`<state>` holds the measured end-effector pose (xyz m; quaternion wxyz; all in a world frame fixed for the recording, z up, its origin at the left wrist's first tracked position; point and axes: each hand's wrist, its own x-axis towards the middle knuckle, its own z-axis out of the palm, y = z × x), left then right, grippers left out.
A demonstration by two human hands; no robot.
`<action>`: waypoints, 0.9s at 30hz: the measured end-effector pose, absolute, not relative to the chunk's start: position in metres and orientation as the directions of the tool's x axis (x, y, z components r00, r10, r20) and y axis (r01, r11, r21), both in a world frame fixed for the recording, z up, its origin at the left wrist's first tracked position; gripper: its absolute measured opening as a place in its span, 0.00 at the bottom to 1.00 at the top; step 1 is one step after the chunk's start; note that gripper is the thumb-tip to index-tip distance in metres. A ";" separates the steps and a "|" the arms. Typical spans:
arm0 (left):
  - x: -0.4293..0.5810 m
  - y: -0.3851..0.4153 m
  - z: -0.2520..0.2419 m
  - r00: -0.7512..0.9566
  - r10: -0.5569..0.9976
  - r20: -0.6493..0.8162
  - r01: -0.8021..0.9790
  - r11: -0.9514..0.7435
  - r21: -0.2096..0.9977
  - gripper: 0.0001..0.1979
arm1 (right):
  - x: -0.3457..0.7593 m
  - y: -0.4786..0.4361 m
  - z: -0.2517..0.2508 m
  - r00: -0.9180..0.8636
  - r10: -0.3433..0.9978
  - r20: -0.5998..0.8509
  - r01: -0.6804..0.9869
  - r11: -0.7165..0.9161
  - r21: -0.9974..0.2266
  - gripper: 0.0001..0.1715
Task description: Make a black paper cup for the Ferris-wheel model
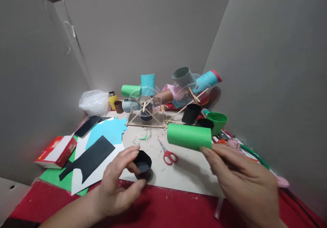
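Note:
A green paper tube [189,136] lies sideways in the air, its right end pinched between the thumb and fingers of my right hand [245,177]. Beside a small black paper cup [143,166] at the table's front, my left hand [120,180] has its fingers apart, the fingertips overlapping the cup's left side; whether they touch it I cannot tell. Red-handled scissors [168,154] rest on the white board [158,177] between my hands. Behind them stands a wheel model [144,102] of clear discs and wooden sticks, with coloured paper tubes around it.
On the left are black paper [98,158], blue paper [108,131], a phone [87,126], a red box [56,151] and a plastic bag [94,102]. A second tube wheel [189,85] stands back right, near a green cup [217,122]. Grey walls enclose the table.

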<state>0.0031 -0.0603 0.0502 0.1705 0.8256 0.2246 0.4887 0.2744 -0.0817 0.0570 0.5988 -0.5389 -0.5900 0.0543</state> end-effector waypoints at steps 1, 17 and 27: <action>0.003 -0.058 0.052 0.423 0.539 0.729 0.256 -0.842 0.474 0.30 | 0.278 -0.076 0.055 0.241 0.702 0.670 0.626 0.415 -0.660 0.08; 0.003 -0.047 0.045 0.666 0.715 0.213 0.660 -0.698 0.279 0.12 | 0.299 -0.028 0.021 0.034 0.813 0.581 0.914 0.209 -0.347 0.15; 0.030 -0.015 0.075 0.641 0.719 0.269 0.652 -0.695 0.304 0.11 | 0.308 -0.037 0.046 0.393 0.540 0.744 0.729 0.311 -0.610 0.16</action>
